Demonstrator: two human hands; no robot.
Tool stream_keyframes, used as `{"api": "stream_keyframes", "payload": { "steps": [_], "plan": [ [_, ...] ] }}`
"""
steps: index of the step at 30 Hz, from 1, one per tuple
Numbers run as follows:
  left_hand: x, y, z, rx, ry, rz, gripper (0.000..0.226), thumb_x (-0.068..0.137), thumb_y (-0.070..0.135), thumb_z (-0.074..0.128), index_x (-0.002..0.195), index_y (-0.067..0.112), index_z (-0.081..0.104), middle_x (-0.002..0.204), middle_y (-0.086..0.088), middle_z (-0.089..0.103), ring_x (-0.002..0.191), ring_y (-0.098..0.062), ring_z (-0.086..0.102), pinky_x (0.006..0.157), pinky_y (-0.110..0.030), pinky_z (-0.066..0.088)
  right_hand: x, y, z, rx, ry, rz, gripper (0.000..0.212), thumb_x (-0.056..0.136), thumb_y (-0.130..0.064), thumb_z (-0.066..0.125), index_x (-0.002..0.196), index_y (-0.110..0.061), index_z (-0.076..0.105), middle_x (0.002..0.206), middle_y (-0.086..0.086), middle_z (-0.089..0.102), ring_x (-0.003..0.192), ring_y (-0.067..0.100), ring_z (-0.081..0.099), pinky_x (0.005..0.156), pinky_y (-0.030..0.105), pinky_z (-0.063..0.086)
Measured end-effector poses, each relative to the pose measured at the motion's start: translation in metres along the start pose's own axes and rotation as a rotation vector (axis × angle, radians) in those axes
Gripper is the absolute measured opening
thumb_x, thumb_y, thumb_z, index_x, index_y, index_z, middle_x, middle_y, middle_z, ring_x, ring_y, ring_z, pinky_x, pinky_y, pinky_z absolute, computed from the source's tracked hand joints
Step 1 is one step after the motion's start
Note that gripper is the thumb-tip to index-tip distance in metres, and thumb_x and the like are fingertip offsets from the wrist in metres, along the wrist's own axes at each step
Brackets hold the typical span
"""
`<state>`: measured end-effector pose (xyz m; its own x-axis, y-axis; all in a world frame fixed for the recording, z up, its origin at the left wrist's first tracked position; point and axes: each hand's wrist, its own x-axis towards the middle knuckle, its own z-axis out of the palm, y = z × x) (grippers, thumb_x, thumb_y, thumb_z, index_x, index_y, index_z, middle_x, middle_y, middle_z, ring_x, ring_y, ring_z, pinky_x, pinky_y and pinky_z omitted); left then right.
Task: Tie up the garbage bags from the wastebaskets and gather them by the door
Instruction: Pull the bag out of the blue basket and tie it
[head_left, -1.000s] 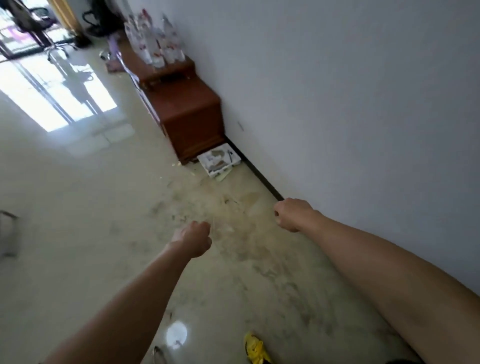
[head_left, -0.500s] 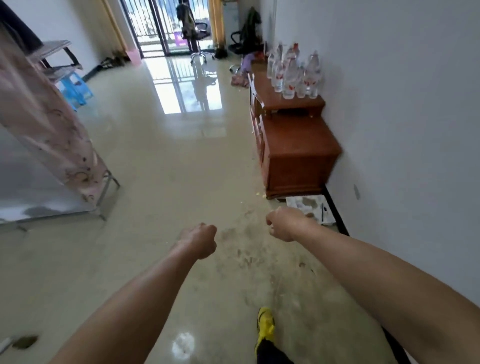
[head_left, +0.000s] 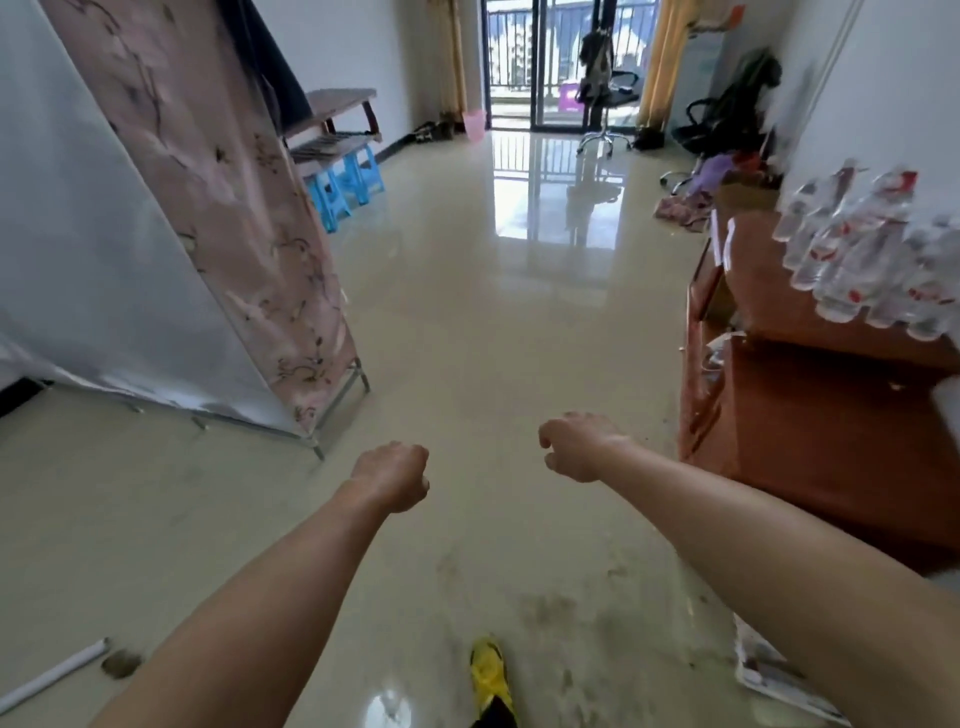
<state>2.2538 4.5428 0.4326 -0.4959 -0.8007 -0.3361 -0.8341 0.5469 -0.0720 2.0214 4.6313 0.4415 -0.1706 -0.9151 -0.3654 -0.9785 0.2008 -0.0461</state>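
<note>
Glossy cream floor (head_left: 467, 322) runs to the balcony door; a pink wastebasket (head_left: 475, 125) stands there. Both my left hand (head_left: 397, 475) and right hand (head_left: 576, 447) are clenched, empty.

Both bare arms extended forward, apart. Left hand (head_left: 394, 475) curled in a loose fist, empty. Right hand (head_left: 576, 447) likewise curled, knuckles up, holding nothing.

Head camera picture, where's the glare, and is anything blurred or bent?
Head view: daylight from the balcony door glares on the glossy floor; the water bottles at right are motion-smeared; the wardrobe leans from wide-angle distortion; both hands look fairly sharp.
</note>
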Motion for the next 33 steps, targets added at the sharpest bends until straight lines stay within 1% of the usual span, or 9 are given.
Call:
{"api": "stream_keyframes", "payload": {
  "steps": [4,7,9,13,17,21,25,29,33],
  "plan": [
    [0.111,-0.029,-0.017,-0.006,-0.024,-0.035,0.026,0.090,0.029,0.048,0.112,0.018,0.059,0.120,-0.011,0.062,0.110,-0.030,0.060,0.087,-0.035,0.048,0.116,0.016,-0.030,-0.029,-0.013,-0.041,0.034,0.095,-0.026,0.051,0.127,-0.019,0.058,0.131,0.008,0.057,0.117,0.029,0.057,0.096,0.036,0.047],
    [0.203,-0.049,-0.045,-0.021,-0.056,-0.038,0.027,0.091,0.030,0.049,0.113,0.017,0.058,0.122,-0.010,0.061,0.111,-0.030,0.059,0.088,-0.036,0.049,0.203,0.032,-0.061,-0.037,-0.052,-0.038,0.034,0.095,-0.025,0.051,0.128,-0.019,0.058,0.131,0.008,0.057,0.117,0.029,0.057,0.094,0.037,0.048],
    [0.272,-0.064,-0.075,-0.037,-0.049,-0.039,0.027,0.091,0.029,0.049,0.113,0.016,0.058,0.123,-0.011,0.061,0.112,-0.030,0.059,0.089,-0.036,0.049,0.267,0.046,-0.093,-0.034,-0.054,-0.030,0.033,0.095,-0.025,0.050,0.127,-0.019,0.058,0.130,0.008,0.058,0.116,0.029,0.058,0.094,0.037,0.049],
    [0.375,-0.079,-0.133,-0.010,-0.030,-0.017,0.029,0.091,0.031,0.048,0.116,0.018,0.057,0.125,-0.011,0.060,0.114,-0.031,0.058,0.096,-0.037,0.046,0.364,0.075,-0.155,-0.037,-0.028,-0.030,0.033,0.095,-0.027,0.050,0.127,-0.021,0.057,0.129,0.007,0.058,0.115,0.029,0.058,0.093,0.036,0.048],
    [0.481,-0.097,-0.180,-0.007,-0.008,-0.020,0.029,0.093,0.030,0.047,0.117,0.019,0.057,0.126,-0.010,0.059,0.115,-0.030,0.057,0.091,-0.036,0.046,0.474,0.103,-0.207,-0.044,0.008,-0.029,0.033,0.094,-0.028,0.051,0.126,-0.021,0.059,0.126,0.006,0.060,0.112,0.029,0.060,0.091,0.036,0.050],
    [0.588,-0.121,-0.203,-0.016,-0.025,-0.066,0.028,0.091,0.030,0.048,0.115,0.020,0.058,0.126,-0.008,0.060,0.115,-0.029,0.058,0.090,-0.036,0.047,0.592,0.123,-0.233,-0.070,-0.011,-0.064,0.030,0.094,-0.027,0.053,0.120,-0.017,0.062,0.120,0.007,0.063,0.105,0.029,0.064,0.086,0.039,0.055],
    [0.703,-0.148,-0.225,-0.043,-0.051,-0.137,0.030,0.090,0.031,0.048,0.116,0.021,0.059,0.126,-0.008,0.060,0.115,-0.029,0.057,0.092,-0.035,0.047,0.724,0.146,-0.263,-0.063,-0.022,-0.126,0.031,0.094,-0.031,0.054,0.123,-0.020,0.061,0.123,0.005,0.061,0.109,0.027,0.062,0.086,0.035,0.053],
    [0.816,-0.187,-0.275,-0.111,-0.025,-0.218,0.030,0.090,0.030,0.049,0.116,0.021,0.061,0.126,-0.007,0.061,0.115,-0.028,0.058,0.092,-0.034,0.047,0.868,0.167,-0.329,-0.094,-0.004,-0.166,0.029,0.092,-0.028,0.055,0.117,-0.016,0.065,0.120,0.008,0.063,0.105,0.028,0.064,0.083,0.035,0.055],
    [0.888,-0.235,-0.303,-0.156,-0.054,-0.311,0.030,0.089,0.030,0.050,0.114,0.020,0.061,0.125,-0.007,0.061,0.114,-0.029,0.058,0.091,-0.035,0.047,0.979,0.146,-0.386,-0.138,-0.003,-0.260,0.028,0.092,-0.028,0.055,0.115,-0.017,0.065,0.118,0.006,0.064,0.105,0.027,0.064,0.082,0.033,0.053]
  ]
}}
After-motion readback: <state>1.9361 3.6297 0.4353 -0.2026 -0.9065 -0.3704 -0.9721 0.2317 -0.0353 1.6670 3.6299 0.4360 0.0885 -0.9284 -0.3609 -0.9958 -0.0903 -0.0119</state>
